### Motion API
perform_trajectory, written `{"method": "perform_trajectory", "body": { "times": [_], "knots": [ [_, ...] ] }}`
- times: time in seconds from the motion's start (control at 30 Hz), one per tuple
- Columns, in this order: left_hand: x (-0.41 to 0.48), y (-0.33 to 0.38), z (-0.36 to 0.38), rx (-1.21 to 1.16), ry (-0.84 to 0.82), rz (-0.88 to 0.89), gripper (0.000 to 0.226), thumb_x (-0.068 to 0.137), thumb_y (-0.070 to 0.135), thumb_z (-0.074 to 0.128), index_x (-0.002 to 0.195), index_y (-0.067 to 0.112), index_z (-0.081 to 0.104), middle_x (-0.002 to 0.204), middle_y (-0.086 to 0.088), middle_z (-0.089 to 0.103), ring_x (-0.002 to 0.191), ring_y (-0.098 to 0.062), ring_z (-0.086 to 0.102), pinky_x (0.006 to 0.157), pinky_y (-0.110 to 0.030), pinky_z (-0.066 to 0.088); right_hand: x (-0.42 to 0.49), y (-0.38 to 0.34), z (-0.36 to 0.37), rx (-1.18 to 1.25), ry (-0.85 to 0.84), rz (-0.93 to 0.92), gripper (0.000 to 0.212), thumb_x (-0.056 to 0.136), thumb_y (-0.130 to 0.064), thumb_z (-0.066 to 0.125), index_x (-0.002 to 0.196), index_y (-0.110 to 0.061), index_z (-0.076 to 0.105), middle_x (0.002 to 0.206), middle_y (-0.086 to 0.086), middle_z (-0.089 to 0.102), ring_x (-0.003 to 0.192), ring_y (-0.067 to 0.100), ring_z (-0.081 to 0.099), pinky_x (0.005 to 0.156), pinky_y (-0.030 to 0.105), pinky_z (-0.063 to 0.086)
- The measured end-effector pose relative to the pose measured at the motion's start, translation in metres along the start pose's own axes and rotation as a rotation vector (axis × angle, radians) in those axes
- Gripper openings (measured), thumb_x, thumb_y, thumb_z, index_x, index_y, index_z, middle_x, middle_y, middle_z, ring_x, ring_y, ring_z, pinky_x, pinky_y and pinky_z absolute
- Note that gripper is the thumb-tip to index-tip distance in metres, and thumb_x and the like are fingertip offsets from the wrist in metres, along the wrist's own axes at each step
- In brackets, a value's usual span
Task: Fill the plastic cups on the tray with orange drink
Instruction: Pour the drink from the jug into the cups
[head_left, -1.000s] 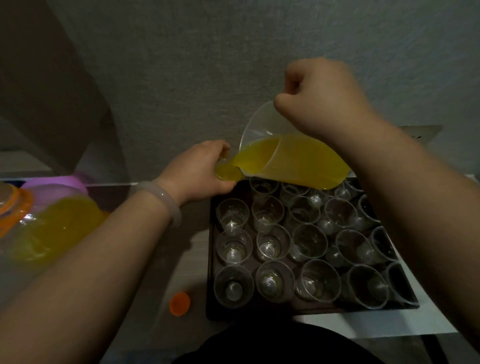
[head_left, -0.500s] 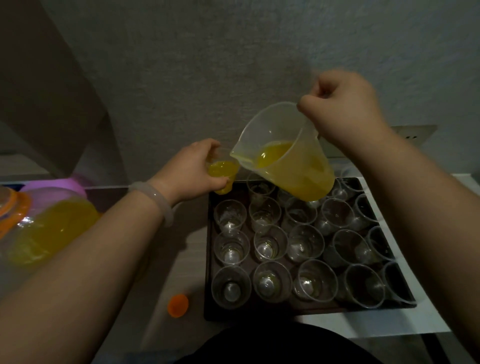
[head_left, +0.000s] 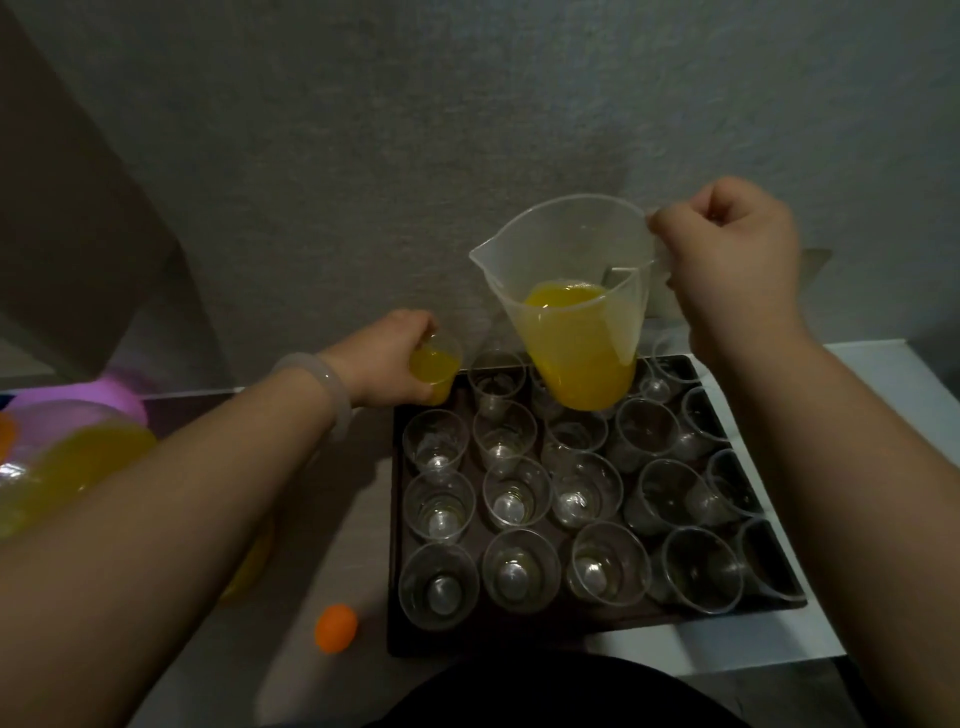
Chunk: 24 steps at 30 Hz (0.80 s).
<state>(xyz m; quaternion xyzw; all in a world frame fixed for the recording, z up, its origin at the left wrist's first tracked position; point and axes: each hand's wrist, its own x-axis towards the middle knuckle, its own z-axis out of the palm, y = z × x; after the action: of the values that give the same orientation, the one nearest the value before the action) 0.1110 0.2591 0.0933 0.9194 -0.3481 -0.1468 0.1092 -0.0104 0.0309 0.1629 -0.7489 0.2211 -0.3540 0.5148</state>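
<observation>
Two hands at work. Left hand curls round one small plastic cup, filled with orange drink nearly to the brim and held at the far left corner of the dark tray. Whether its base touches the tray cannot be told. Right hand is clenched on the handle of a clear measuring jug, held upright above the back row of cups, spout pointing left, about half full of the same drink. Pale bracelet on the left wrist. The tray carries rows of clear cups standing close together — all of these empty. Left of the tray an orange cap lies on the table; further left, a big clear container holds more orange liquid — blurred at the frame edge.
</observation>
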Motion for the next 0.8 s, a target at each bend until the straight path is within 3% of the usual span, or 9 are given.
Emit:
{"method": "perform_trajectory", "body": {
  "times": [0.17, 0.33, 0.6, 0.8],
  "knots": [
    [0.009, -0.003, 0.003, 0.172, -0.098, 0.071, 0.074, 0.076, 0.029, 0.076, 0.138, 0.011, 0.04, 0.135, -0.009, 0.043, 0.122, -0.024, 0.046, 0.098, -0.026, 0.036, 0.001, 0.005, -0.009, 0.058, 0.058, 0.059, 0.029, 0.069, -0.024, 0.064, 0.051, -0.023, 0.04, 0.054, -0.002, 0.04, 0.058, 0.02, 0.041, 0.056, 0.036, 0.037],
    [0.019, -0.007, 0.005, 0.31, -0.157, 0.133, 0.074, 0.077, 0.027, 0.075, 0.14, 0.014, 0.038, 0.135, -0.008, 0.044, 0.124, -0.026, 0.043, 0.103, -0.031, 0.036, -0.003, 0.01, -0.011, 0.094, 0.098, 0.073, 0.027, 0.067, -0.025, 0.064, 0.048, -0.024, 0.043, 0.05, -0.007, 0.04, 0.056, 0.019, 0.04, 0.056, 0.037, 0.038],
    [0.026, -0.009, 0.018, 0.353, -0.197, 0.191, 0.062, 0.08, 0.03, 0.071, 0.135, 0.017, 0.044, 0.134, -0.006, 0.048, 0.122, -0.026, 0.045, 0.1, -0.028, 0.035, -0.012, 0.014, -0.007, 0.14, 0.108, 0.087, 0.026, 0.069, -0.023, 0.062, 0.054, -0.023, 0.042, 0.056, 0.002, 0.041, 0.059, 0.02, 0.04, 0.057, 0.034, 0.037],
    [0.031, -0.011, 0.019, 0.414, -0.211, 0.214, 0.069, 0.079, 0.034, 0.073, 0.138, 0.018, 0.041, 0.135, -0.006, 0.048, 0.122, -0.026, 0.046, 0.103, -0.034, 0.037, -0.013, 0.015, -0.01, 0.135, 0.128, 0.099, 0.027, 0.07, -0.023, 0.062, 0.054, -0.023, 0.041, 0.059, 0.006, 0.041, 0.059, 0.019, 0.038, 0.056, 0.034, 0.037]
  ]
}}
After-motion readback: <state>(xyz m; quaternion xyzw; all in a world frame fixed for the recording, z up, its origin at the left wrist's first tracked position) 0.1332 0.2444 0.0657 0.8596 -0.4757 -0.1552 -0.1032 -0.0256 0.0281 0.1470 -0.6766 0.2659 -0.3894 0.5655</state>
